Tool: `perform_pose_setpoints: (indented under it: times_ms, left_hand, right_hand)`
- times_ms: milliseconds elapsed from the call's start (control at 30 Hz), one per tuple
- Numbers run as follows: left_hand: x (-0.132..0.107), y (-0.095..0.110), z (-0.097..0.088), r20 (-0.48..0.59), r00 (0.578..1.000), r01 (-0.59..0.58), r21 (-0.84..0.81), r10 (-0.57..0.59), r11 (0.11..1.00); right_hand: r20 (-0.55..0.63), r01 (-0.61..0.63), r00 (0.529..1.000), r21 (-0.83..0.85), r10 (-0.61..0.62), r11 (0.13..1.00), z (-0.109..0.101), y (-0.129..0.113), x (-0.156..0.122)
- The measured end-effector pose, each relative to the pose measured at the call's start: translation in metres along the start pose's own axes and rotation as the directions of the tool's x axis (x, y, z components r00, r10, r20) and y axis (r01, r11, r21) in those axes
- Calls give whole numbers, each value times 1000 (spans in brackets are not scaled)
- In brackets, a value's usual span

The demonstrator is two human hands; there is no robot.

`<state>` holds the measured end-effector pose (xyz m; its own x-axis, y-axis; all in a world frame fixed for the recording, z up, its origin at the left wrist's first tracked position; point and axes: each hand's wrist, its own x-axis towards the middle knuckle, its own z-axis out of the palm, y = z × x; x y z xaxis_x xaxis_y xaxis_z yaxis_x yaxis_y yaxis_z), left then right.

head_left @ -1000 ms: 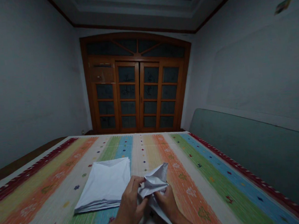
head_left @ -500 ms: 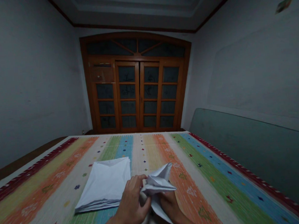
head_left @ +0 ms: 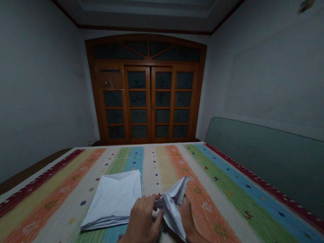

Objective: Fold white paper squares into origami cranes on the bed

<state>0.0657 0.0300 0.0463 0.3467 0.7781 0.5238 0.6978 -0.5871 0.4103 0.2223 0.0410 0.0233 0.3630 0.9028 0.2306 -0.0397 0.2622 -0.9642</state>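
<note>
A folded sheet of white paper (head_left: 173,210) with several creased, standing flaps is held between my two hands above the tablecloth. My left hand (head_left: 146,220) pinches its left edge between thumb and fingers. On the other side, my right hand (head_left: 188,218) grips the paper's right side, its fingertips partly hidden behind the folds. To the left lies a stack of white folded paper (head_left: 114,200), flat on the cloth and close to my left hand.
A striped, patterned tablecloth (head_left: 218,199) covers the table. Along the right side stands a pale green panel (head_left: 265,147). Wooden doors with glass panes (head_left: 151,100) close off the far end, between grey walls.
My right hand has come up from beneath the paper to its right side. The paper's flaps have turned and opened into a different shape. My left hand has barely moved.
</note>
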Motion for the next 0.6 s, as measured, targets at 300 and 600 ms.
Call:
perform_pose_setpoints:
  times_ms: [300,600]
  left_hand:
    - [0,-8,4,8,999,45,152,-47,987]
    - [9,-5,-5,76,976,205,6,-205,979]
  right_hand:
    - [-38,22,999,-94,-25,995,-5,12,4]
    - [-62,35,997,-128,-43,991,-7,18,9]
